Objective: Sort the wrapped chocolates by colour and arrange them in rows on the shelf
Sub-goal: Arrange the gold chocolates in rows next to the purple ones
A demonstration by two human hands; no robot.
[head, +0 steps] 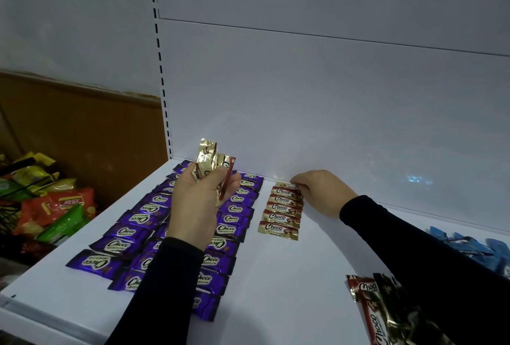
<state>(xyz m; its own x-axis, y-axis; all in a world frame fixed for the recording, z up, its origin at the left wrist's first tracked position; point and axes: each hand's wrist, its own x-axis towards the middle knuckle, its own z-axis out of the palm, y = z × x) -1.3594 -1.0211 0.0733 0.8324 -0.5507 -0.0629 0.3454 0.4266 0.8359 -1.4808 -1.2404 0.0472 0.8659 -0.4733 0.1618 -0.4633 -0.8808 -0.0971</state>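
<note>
Purple wrapped chocolates (124, 233) lie in rows across the left half of the white shelf (289, 284). To their right runs a single row of gold-and-red chocolates (280, 216). My left hand (198, 201) is raised above the purple rows and grips a few gold-and-red chocolates (208, 161). At the far end of the gold row, near the back wall, my right hand (320, 191) pinches the last gold chocolate (287, 186) with its fingertips. A loose heap of gold-and-red chocolates (386, 309) lies at the front right. Blue chocolates (469, 246) are piled at the right, partly hidden by my right sleeve.
The shelf's white back panel (331, 96) rises right behind the rows, with a slotted upright (162, 82) at its left. Left of the shelf, lower down, a bin holds mixed snack bags (55, 206) in front of a brown board.
</note>
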